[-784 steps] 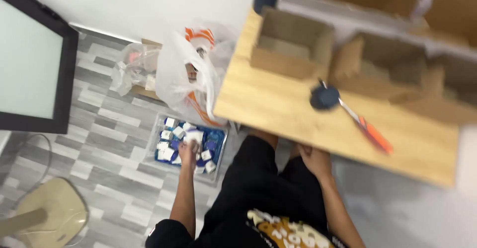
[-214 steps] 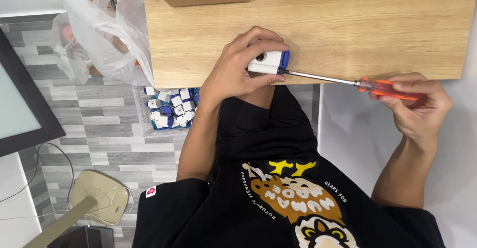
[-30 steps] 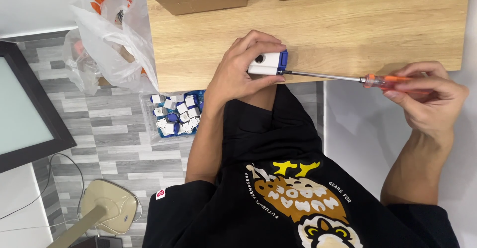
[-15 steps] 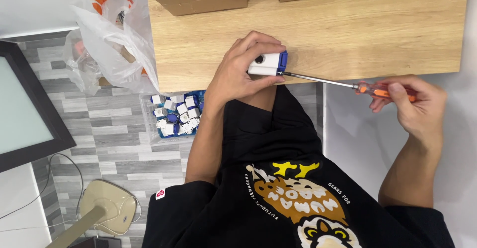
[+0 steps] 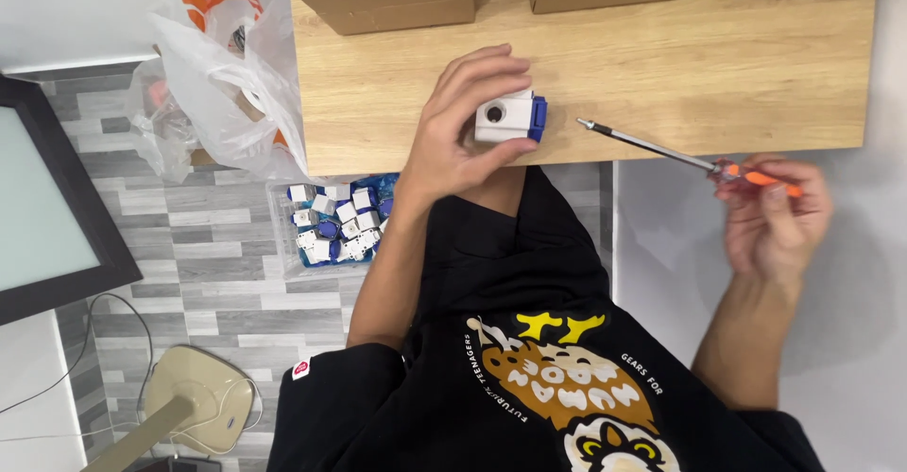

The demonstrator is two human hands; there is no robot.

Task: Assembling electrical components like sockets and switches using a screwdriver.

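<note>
Setting: We looked down on a light wooden table [image 5: 718,66] standing over a grey plank floor [image 5: 189,274], with a pale wall or panel to the right of the person's lap.

Back of table: We saw three brown cardboard boxes [image 5: 387,0] lined along the far edge, the leftmost one open at the top.

Left hand: Our left hand [image 5: 463,122] was curled around a small white block with a blue end cap [image 5: 508,116], fingers over its top and thumb pressed beneath, gripping it at the near edge of the table.

White block: It had a dark round hole on the face turned toward us, and its blue end pointed right.

Right hand: Our right hand [image 5: 775,222] sat off the table to the right, fingers loosely bent and pinching the orange handle of a screwdriver [image 5: 680,155].

Screwdriver: Its thin metal shaft slanted up and left over the table corner; the tip was near the blue cap but apart from it.

Floor, left: We noted a clear tray of small white and blue parts [image 5: 326,222] just beside the left forearm, and a white plastic bag with orange print [image 5: 222,75] against the table's side.

Far left: A dark-framed screen [image 5: 47,198] and a beige stand base [image 5: 198,406] lay there.
</note>
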